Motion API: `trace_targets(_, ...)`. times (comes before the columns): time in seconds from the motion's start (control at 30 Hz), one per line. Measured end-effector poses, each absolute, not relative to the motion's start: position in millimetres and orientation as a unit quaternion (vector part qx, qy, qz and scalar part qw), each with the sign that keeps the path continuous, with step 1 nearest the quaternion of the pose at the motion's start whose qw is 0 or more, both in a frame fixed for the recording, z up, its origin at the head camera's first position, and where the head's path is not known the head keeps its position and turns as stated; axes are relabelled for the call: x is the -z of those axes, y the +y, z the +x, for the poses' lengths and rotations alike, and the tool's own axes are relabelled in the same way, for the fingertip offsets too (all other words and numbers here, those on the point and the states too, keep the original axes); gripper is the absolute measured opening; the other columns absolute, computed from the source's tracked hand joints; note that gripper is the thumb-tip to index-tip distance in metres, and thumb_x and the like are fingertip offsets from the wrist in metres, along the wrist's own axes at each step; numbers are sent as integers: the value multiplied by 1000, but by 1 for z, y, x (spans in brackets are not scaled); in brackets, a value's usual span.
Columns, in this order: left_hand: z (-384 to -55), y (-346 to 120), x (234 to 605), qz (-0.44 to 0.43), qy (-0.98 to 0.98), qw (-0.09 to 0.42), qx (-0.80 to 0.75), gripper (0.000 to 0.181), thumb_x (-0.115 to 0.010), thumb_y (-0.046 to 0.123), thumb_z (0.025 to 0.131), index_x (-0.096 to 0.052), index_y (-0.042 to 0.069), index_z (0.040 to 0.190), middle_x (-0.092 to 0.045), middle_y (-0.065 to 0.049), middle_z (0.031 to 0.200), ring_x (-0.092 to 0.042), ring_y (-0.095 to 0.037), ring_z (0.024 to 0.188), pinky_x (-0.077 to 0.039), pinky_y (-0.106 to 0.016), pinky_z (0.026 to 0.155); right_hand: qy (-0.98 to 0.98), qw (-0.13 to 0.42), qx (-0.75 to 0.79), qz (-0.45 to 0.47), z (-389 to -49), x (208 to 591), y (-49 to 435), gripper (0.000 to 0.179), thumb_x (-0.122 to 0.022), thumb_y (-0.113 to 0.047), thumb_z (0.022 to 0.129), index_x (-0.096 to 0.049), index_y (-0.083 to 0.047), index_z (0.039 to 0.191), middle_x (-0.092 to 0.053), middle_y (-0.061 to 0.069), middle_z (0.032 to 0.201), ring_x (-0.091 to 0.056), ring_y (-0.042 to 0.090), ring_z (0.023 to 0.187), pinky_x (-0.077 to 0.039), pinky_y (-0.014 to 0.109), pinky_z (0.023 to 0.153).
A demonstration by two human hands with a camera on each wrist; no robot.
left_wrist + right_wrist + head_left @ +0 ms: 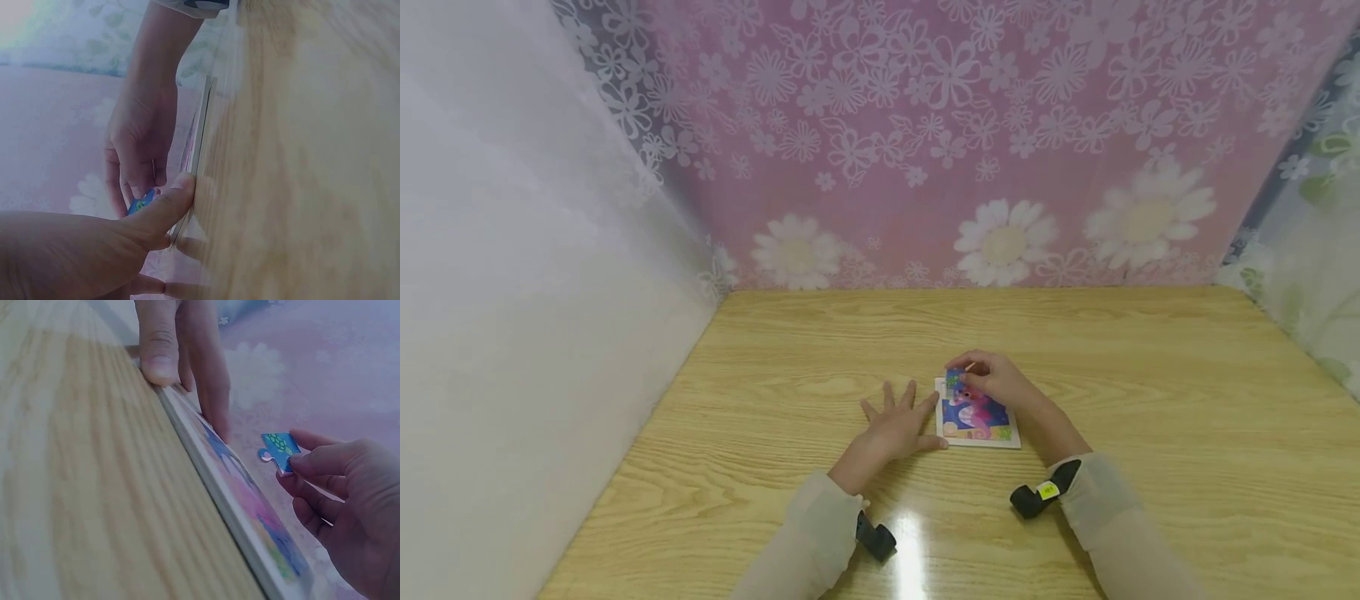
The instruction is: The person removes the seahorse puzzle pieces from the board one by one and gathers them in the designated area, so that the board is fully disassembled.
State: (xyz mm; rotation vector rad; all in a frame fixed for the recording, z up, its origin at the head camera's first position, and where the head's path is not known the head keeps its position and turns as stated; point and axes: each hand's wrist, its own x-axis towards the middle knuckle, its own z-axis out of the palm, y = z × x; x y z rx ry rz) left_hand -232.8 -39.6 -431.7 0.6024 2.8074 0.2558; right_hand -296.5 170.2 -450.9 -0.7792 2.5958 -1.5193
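Note:
A small picture puzzle in a white frame (pixel 981 443) lies flat on the wooden table, showing a pink seahorse on blue. My right hand (pixel 996 381) pinches a blue jigsaw piece (pixel 279 450) with a green turtle and a rounded tab between thumb and fingers. In the head view that piece overlaps the puzzle's upper left corner; the right wrist view has it raised above the picture. My left hand (pixel 897 429) lies with fingers spread at the frame's left side, its thumb (pixel 178 190) touching the frame's near edge.
The wooden table (pixel 760 400) spreads around the puzzle. A pink flowered curtain (pixel 887 167) hangs along the table's far edge, and a white wall (pixel 550 292) borders the left. Black wrist cameras are strapped to both sleeves.

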Motion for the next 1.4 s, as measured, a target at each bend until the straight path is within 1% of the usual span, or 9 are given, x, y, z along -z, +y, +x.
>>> trace_targets(0.13,-232,-38,431,203,967,128,-85,76,-53,59,83,-27,26,146,-15,-14,150,-5,-47,132,-13,-72,90,846,16,471,-250,-296,444,181,22,-57,-5,91,-64,-4,112,-60,11,110,-57,24,90,-46,35,77)
trace_targets(0.43,-232,-39,433,203,967,127,-85,77,-53,60,83,-26,27,146,-14,-13,151,-3,-47,132,-12,-72,91,850,-14,463,-252,-294,430,217,21,-55,-2,92,-63,0,111,-61,16,109,-59,24,87,-48,25,71)
trace_targets(0.67,-231,-40,433,209,966,121,-88,77,-53,60,82,-26,27,146,-14,-13,150,-4,-47,132,-12,-72,91,863,-21,450,-229,-288,423,247,22,-54,-3,92,-62,1,113,-60,19,110,-60,19,81,-49,33,68)
trace_targets(0.8,-232,-39,434,211,966,122,-92,77,-53,60,82,-27,26,146,-15,-13,150,-3,-48,132,-12,-73,90,867,-21,445,-223,-286,425,261,22,-53,-3,93,-61,1,113,-60,20,111,-60,17,81,-49,33,68)
trace_targets(0.97,-233,-40,436,210,963,128,-107,77,-53,59,83,-26,27,147,-13,-13,151,-1,-47,132,-8,-73,91,867,-19,444,-225,-284,429,276,23,-53,-3,93,-60,2,113,-59,21,110,-60,17,80,-50,29,67)
trace_targets(1.13,-235,-42,441,217,962,124,-112,80,-49,65,81,-22,30,147,-13,-13,151,-1,-47,132,-7,-74,90,862,-12,451,-233,-284,434,288,23,-52,-3,93,-59,4,114,-58,24,111,-61,18,80,-51,29,67)
trace_targets(1.23,-235,-43,440,219,961,127,-111,80,-48,65,81,-21,29,147,-11,-13,151,0,-46,132,-7,-73,90,867,-7,443,-229,-285,438,295,24,-52,-4,93,-59,4,115,-58,24,111,-61,18,80,-50,29,66)
trace_targets(1.27,-233,-42,435,215,961,136,-110,79,-50,62,82,-22,28,147,-12,-13,151,-1,-45,132,-7,-72,92,869,-5,440,-225,-285,439,297,24,-52,-5,94,-59,4,115,-57,24,111,-61,18,80,-50,29,66)
trace_targets(1.4,-233,-43,432,220,959,143,-112,79,-50,61,83,-21,26,148,-10,-13,151,0,-46,132,-7,-72,91,881,0,425,-210,-286,443,303,24,-52,-6,94,-59,3,115,-57,24,111,-60,18,79,-48,28,61)
